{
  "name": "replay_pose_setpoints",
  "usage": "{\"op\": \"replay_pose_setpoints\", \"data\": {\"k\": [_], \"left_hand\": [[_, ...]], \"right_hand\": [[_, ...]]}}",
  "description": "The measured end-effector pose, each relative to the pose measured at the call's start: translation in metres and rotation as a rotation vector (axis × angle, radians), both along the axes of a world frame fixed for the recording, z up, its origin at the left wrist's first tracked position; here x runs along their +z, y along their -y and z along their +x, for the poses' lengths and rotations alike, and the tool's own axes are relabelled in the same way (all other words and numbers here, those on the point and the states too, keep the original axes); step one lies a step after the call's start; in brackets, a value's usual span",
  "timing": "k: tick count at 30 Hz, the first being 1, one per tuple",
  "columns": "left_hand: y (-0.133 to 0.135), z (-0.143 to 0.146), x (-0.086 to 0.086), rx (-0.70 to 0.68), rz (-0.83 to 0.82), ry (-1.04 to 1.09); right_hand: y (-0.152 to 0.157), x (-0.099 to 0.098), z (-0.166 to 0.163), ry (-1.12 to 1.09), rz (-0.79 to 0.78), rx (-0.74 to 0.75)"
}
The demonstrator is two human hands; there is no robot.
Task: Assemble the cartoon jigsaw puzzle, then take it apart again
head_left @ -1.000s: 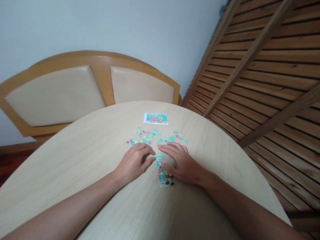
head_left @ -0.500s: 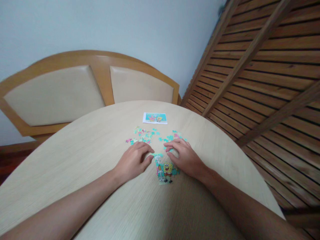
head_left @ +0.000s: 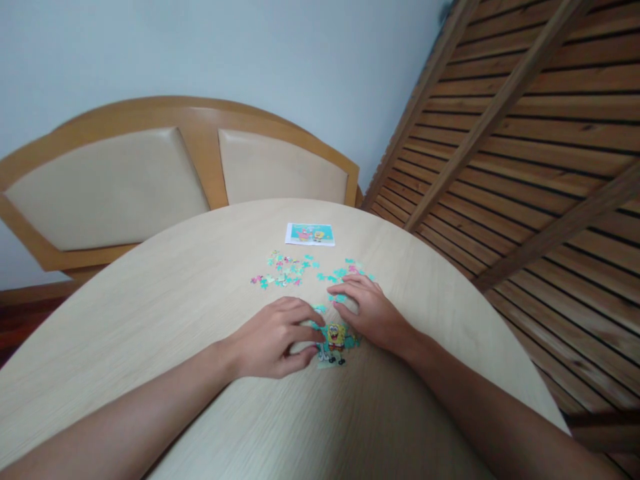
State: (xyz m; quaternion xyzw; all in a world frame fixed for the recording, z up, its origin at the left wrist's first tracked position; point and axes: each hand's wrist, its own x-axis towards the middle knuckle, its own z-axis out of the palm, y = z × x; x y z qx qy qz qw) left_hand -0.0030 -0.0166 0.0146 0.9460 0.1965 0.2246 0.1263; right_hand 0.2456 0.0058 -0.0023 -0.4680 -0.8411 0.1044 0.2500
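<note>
A partly joined cartoon puzzle (head_left: pixel 336 340) lies on the round light-wood table (head_left: pixel 150 320) between my hands. My left hand (head_left: pixel 273 337) rests at the puzzle's left edge with curled fingers, its fingertips touching and covering that side. My right hand (head_left: pixel 369 312) lies just right of the puzzle, fingers bent over a teal piece (head_left: pixel 341 299) at its top edge. Loose teal and pink puzzle pieces (head_left: pixel 287 270) are scattered beyond both hands.
A small reference picture card (head_left: pixel 310 234) lies further back on the table. A padded wooden bench back (head_left: pixel 150 180) stands behind the table. A slatted wooden wall (head_left: pixel 525 147) runs along the right, close to the table's right edge.
My left hand moved nearer and rightward onto the puzzle's left side. My right hand slid off the joined puzzle toward the far right, uncovering the yellow figure.
</note>
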Motion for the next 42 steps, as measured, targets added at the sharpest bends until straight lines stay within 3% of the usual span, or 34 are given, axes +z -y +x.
{"op": "replay_pose_setpoints", "data": {"k": [8,16,21,30,37,42], "left_hand": [[0.001,0.001,0.002,-0.01,-0.02,-0.054],[-0.001,0.0,-0.001,-0.003,-0.023,-0.051],[-0.001,0.0,-0.002,0.011,-0.011,-0.045],[-0.006,0.0,-0.004,0.291,-0.036,0.088],[-0.004,0.004,-0.009,0.424,-0.265,0.254],[-0.001,0.01,-0.012,0.407,-0.496,0.411]], "right_hand": [[-0.003,0.001,0.002,-0.027,0.013,0.006],[-0.003,0.002,0.004,-0.037,-0.005,-0.113],[-0.006,0.0,0.006,-0.139,-0.098,-0.133],[-0.001,0.008,0.0,-0.318,-0.181,-0.082],[0.01,0.012,-0.018,-0.689,-0.383,-0.034],[0.026,0.014,-0.034,-0.765,-0.54,-0.019]]}}
